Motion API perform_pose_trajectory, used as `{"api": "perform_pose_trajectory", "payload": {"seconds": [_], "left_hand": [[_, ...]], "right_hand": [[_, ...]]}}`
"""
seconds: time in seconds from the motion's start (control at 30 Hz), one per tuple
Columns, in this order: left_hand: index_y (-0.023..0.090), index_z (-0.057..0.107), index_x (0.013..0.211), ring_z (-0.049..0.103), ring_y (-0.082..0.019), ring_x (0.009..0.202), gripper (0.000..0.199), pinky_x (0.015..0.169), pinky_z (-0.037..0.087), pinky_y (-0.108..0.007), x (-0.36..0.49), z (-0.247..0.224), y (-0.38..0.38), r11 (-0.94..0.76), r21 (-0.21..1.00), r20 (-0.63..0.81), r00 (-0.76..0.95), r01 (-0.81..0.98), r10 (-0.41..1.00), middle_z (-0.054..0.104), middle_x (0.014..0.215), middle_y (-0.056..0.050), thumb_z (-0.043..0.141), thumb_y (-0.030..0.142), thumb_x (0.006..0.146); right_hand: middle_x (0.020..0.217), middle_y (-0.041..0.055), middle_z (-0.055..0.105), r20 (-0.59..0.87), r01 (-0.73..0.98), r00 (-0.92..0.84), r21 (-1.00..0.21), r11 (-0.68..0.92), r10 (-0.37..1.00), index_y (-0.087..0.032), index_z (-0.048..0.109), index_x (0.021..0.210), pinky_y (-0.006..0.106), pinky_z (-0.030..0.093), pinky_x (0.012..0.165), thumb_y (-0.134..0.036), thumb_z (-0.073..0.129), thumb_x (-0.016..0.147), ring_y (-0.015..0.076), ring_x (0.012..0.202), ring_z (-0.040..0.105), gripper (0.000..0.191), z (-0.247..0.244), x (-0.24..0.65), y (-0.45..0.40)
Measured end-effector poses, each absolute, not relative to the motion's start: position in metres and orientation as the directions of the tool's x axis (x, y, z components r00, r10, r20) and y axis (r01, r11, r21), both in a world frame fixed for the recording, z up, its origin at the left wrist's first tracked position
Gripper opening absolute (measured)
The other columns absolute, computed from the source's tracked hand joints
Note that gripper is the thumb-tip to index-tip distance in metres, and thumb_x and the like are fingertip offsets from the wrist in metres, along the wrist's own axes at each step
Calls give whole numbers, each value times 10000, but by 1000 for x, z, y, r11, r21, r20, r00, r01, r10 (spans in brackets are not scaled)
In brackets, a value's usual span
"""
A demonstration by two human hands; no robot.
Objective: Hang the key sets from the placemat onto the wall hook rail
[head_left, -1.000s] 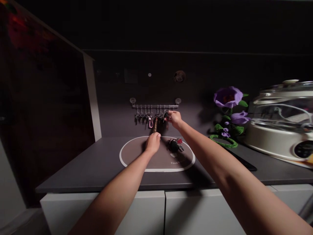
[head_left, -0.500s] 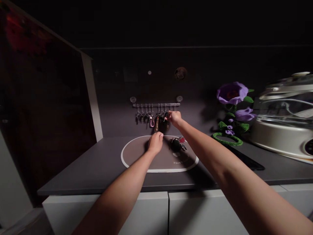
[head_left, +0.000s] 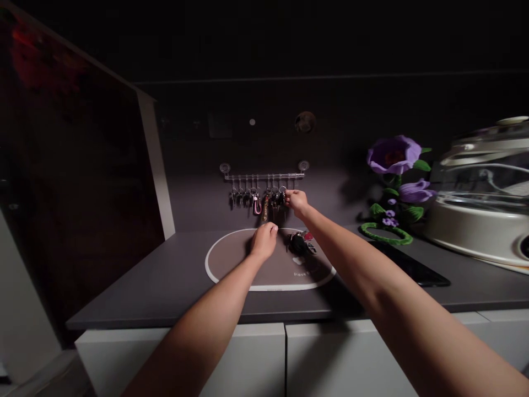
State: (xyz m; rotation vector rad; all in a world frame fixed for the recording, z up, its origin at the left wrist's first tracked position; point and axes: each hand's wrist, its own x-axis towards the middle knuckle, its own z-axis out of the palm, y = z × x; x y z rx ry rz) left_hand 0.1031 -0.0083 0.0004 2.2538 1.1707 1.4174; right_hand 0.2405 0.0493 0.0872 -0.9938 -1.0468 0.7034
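Note:
A clear hook rail on the dark wall carries several bunches of keys, one with a pink strap. At its right part, my right hand pinches a bunch of keys whose ring appears to be on a hook. My left hand is closed over the oval brown mat, below the rail; whatever its fingers hold, if anything, is hidden. To its right on the mat lies a pile of keys with a black piece and a red piece.
Purple knitted flowers with a green ring base stand to the right, beside a white steamer-like appliance. A flat black object lies on the grey counter. White cabinet fronts are below, a dark doorway at left.
My right hand has shifted slightly, and the ring of the keys at its fingertips now shows at a hook. My left hand has hardly moved; the view shifted a little.

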Motion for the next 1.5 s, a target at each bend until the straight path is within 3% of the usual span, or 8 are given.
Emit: {"api": "perform_pose_trajectory", "payload": {"seconds": [0.6,0.93,1.2,1.5], "left_hand": [[168,603,801,535,-134,696,156,684,420,-257,108,-1,-15,-725,549,669,300,416,680,611,784,-48,473,248,770],[167,605,885,554,-136,717,235,700,442,-260,114,-2,-26,-717,475,637,363,509,680,617,781,-35,531,344,750],[164,629,847,560,-142,729,240,689,436,-255,117,-2,-26,-709,430,621,387,559,682,619,816,-57,520,361,764],[171,666,820,550,-159,765,262,723,414,-262,116,-1,-23,-711,357,605,430,605,670,619,819,-72,426,276,820]], "right_hand": [[578,-22,497,358,-14,327,-924,383,875,-122,550,694,154,332,474,-59,525,707,32,486,424,68,84,252,5],[670,8,577,363,73,308,-930,359,879,-120,584,723,181,365,541,-130,565,682,56,559,465,47,39,270,-34],[766,40,628,395,255,295,-910,326,870,-126,605,795,211,430,609,-178,530,717,81,613,520,120,8,281,-44],[826,53,666,496,591,260,-760,269,829,-147,637,815,243,438,716,-195,532,732,121,723,584,142,5,279,-44]]}}
